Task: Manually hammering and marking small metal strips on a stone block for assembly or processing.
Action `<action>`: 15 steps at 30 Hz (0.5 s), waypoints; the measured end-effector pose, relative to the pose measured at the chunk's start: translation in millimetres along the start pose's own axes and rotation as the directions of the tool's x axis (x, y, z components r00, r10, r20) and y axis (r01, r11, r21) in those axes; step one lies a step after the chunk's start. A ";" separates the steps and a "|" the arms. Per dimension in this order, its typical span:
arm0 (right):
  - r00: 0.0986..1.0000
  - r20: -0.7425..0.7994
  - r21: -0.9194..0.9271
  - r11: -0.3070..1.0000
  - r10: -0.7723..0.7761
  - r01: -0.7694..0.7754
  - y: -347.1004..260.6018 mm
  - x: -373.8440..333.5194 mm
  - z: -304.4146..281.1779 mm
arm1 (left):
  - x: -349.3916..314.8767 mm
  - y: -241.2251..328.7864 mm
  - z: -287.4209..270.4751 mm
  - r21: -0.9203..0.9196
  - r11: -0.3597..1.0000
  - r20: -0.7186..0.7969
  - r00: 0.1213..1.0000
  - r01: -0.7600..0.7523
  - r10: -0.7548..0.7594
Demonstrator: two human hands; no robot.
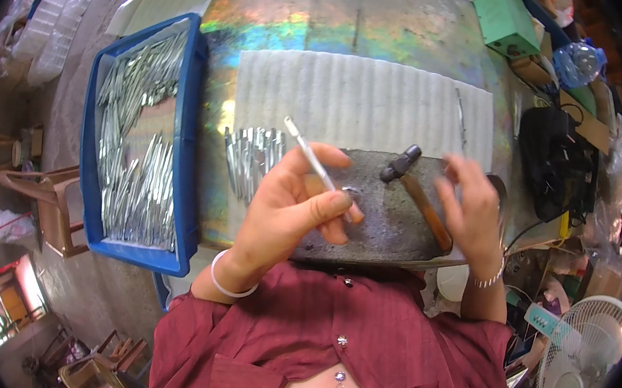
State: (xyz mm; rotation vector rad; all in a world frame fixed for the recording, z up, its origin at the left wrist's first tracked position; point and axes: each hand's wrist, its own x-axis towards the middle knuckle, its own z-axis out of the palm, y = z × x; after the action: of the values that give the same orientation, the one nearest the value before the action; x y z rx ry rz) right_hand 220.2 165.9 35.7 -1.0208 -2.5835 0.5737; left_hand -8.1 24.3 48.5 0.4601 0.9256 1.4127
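My left hand (pixel 288 199) is closed around a slim silver metal rod (pixel 305 148), which slants up and left out of the fingers. Its lower end lies between thumb and fingers. To the right, my right hand (pixel 476 211) hovers with curved fingers apart, and nothing shows in it. Closest to it is a hammer (pixel 428 212) with a wooden handle and dark head, resting on a dark, pitted block (pixel 375 235). Left of the block lies a bunch of similar silver rods (pixel 243 158), partly behind my left hand.
A white foam sheet (pixel 359 100) spreads beyond the block, with one thin dark rod (pixel 461 123) on it. At left stands a blue tray (pixel 189 143) holding many rods. A black bag (pixel 549 162), green box (pixel 505 21) and fan (pixel 573 365) are at right.
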 end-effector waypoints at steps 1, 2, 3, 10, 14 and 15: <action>0.995 -0.043 0.044 0.995 0.094 -0.092 9.9 14.2 -1.3 | -1.8 2.1 1.9 0.143 0.990 -0.027 1.000 -0.005 0.009; 0.979 -0.081 0.093 0.979 0.188 -0.180 20.6 30.4 -2.6 | -4.2 3.4 2.8 0.225 0.974 -0.040 0.999 0.031 -0.022; 0.973 -0.070 0.046 0.976 0.218 -0.215 39.6 44.7 -0.5 | -6.2 2.7 2.1 0.224 0.974 -0.017 1.000 0.029 -0.026; 0.930 -0.037 -0.292 0.886 0.366 -0.360 110.6 93.4 44.2 | -13.9 -6.5 -6.3 0.504 0.831 0.016 0.965 -0.235 0.263; 0.934 -0.101 -0.270 0.894 0.341 -0.356 127.9 96.4 52.3 | -20.1 -0.2 -5.6 0.523 0.818 0.000 0.960 -0.238 0.280; 0.939 -0.095 -0.284 0.896 0.329 -0.342 131.8 96.0 52.9 | -21.2 4.2 -0.7 0.481 0.858 -0.044 0.973 -0.179 0.227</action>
State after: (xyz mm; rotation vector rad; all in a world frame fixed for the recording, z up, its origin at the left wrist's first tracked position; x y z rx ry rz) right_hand 207.3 307.8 -59.6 -1.5811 -2.5162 0.2335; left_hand -9.2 4.4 57.0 0.8850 1.3475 1.4005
